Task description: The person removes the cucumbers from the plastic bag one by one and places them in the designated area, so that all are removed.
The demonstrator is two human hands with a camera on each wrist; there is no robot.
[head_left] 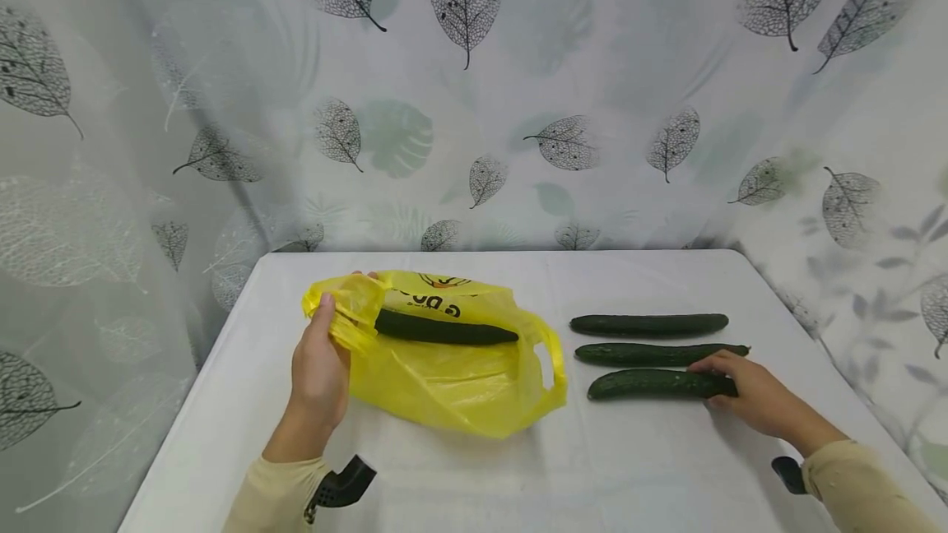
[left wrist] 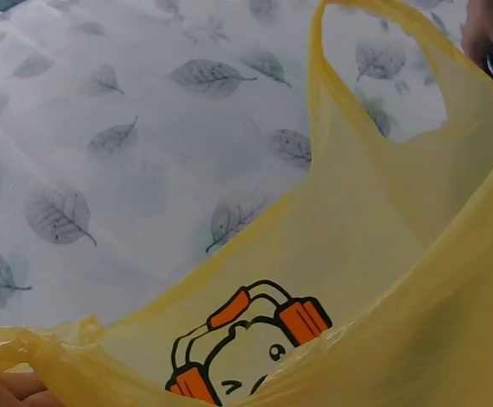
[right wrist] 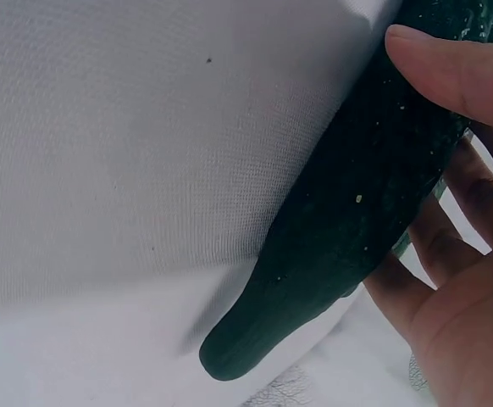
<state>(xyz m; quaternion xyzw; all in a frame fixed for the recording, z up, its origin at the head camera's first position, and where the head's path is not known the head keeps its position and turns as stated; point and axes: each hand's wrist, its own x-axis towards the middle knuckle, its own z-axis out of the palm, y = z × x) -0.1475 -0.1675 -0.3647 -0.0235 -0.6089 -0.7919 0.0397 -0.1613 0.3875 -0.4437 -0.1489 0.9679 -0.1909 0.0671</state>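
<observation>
My left hand (head_left: 320, 373) grips the gathered left end of a yellow plastic bag (head_left: 452, 393), whose mouth faces me. Inside the bag lies a dark green cucumber (head_left: 444, 329). In the left wrist view the bag shows a printed cartoon face (left wrist: 251, 348). To the right, my right hand (head_left: 759, 393) holds the right end of the nearest cucumber (head_left: 652, 384), which lies on the table. Seen from the right wrist, the thumb is on one side of this cucumber (right wrist: 340, 220) and the fingers curl along the other.
Beyond the held cucumber, a middle cucumber (head_left: 652, 354) and a far cucumber (head_left: 648, 324) lie side by side. A white-covered table (head_left: 459, 484) carries everything. Behind it hangs a leaf-patterned curtain (head_left: 518, 89). The bag's loose handle (head_left: 550, 360) points toward the cucumbers.
</observation>
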